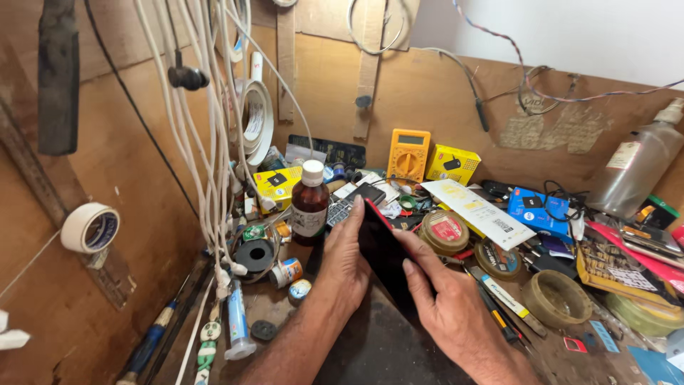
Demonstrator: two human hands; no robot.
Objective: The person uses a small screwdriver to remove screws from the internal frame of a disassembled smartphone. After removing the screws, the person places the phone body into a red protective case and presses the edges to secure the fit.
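Phone: we held a dark flat phone (385,260) with a thin red edge, tilted on its side at the lower centre of the frame, above the dark bench top (370,349).
Left hand: our left hand (344,260) gripped the phone from its left side, fingers curled around the back and one fingertip reaching over the upper end.
Right hand: our right hand (445,296) closed on the phone from the right, thumb (415,281) pressed on the dark face and the fingers laid along the upper edge.
Bottle: a brown glass bottle (310,203) with a white cap stood just beyond our left hand, a little left of centre.
Meter: a yellow multimeter (408,155) leaned against the wooden back wall at the upper centre.
Boxes: a yellow box (452,164) sat just right of the meter, and a blue box (538,210) lay further right.
Tins: a round tin (443,232) with a red label lay just right of the phone, and an open round tub (557,298) sat at the lower right.
Cables: white cables (214,142) hung down the left part of the frame.
Tape: a roll of white tape (90,228) hung on the left wooden wall.
Spray bottle: a clear plastic bottle (638,167) leaned at the right edge.
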